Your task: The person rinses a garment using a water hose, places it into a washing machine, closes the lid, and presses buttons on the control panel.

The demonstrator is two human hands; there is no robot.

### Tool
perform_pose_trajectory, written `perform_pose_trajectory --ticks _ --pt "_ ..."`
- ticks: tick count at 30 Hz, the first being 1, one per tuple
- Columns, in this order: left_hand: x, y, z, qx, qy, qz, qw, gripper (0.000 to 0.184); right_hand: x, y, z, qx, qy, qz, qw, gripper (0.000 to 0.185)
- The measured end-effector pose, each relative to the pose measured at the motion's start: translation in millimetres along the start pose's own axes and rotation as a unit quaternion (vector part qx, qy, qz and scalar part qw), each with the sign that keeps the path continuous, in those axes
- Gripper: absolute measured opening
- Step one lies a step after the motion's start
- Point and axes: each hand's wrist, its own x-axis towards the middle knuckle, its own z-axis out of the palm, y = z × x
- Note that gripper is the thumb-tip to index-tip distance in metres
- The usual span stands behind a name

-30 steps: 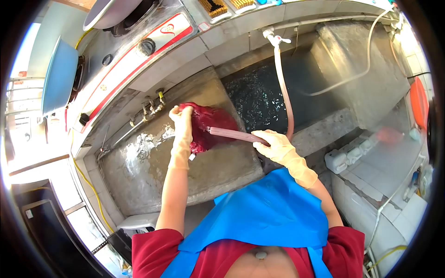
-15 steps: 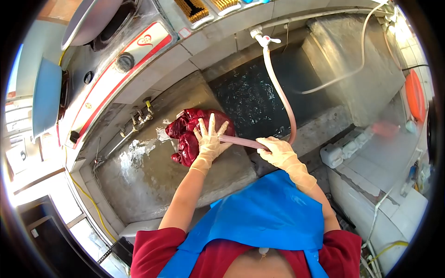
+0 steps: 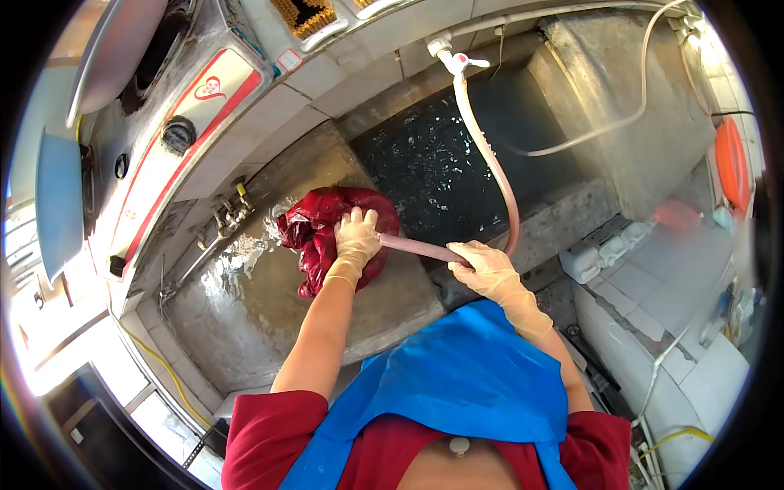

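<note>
A bundle of wet, glossy dark-red cloth (image 3: pixel 371 206) lies in folds on the grey slab (image 3: pixel 392 310); I cannot tell what garment or piece it is. My left hand (image 3: pixel 357 234), in a thin pale glove, presses down on it with fingers curled into the folds. My right hand (image 3: pixel 483 268), gloved the same way, is wrapped around a pinkish hose (image 3: pixel 420 248). The hose's end points left at the cloth, close beside my left hand. From my right hand the hose curves up to a white tap (image 3: pixel 456 60) on the wall pipe.
Behind the slab is a basin (image 3: pixel 457 163) of dark water, with a thin second hose (image 3: pixel 604 140) reaching into it. A gas stove (image 3: pixel 175 139) and bristle brushes (image 3: pixel 306 15) sit on the ledge. Metal pipe valves (image 3: pixel 229 216) are left of the cloth; an orange basin (image 3: pixel 732 167) stands right.
My left hand's spread fingers have curled into the red cloth, which has shifted and bunched. My right hand still holds the hose in nearly the same place. The view has shifted slightly.
</note>
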Motion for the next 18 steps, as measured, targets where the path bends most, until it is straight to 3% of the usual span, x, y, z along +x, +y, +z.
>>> perform_pose_trajectory --ticks 10,12,15,16,17,18 --pt "30.1 -12.8 18.3 -0.010 0.027 0.042 0.999 0.026 13.8 16.3 5.1 0.017 0.041 -0.025 0.999 0.039" --pt "27.5 -10.8 11.7 -0.009 -0.034 0.026 0.999 0.035 9.7 14.5 6.0 0.027 0.056 -0.039 0.997 0.038" --pt "6.9 -3.9 -12.9 -0.076 -0.011 0.006 0.997 0.045 8.5 11.4 -0.1 0.042 0.038 -0.004 0.998 0.037" --pt "-5.5 3.3 -34.1 -0.132 -0.050 0.002 0.990 0.066 8.3 13.6 -0.2 0.037 0.040 -0.008 0.998 0.036" --pt "-5.9 7.0 -40.3 -0.128 -0.051 0.008 0.990 0.066 8.8 15.6 -0.9 0.032 0.042 -0.012 0.999 0.036" --pt "-6.9 9.6 -44.0 -0.067 0.020 0.060 0.996 0.071 8.6 16.2 -2.1 0.035 0.046 -0.010 0.998 0.036"
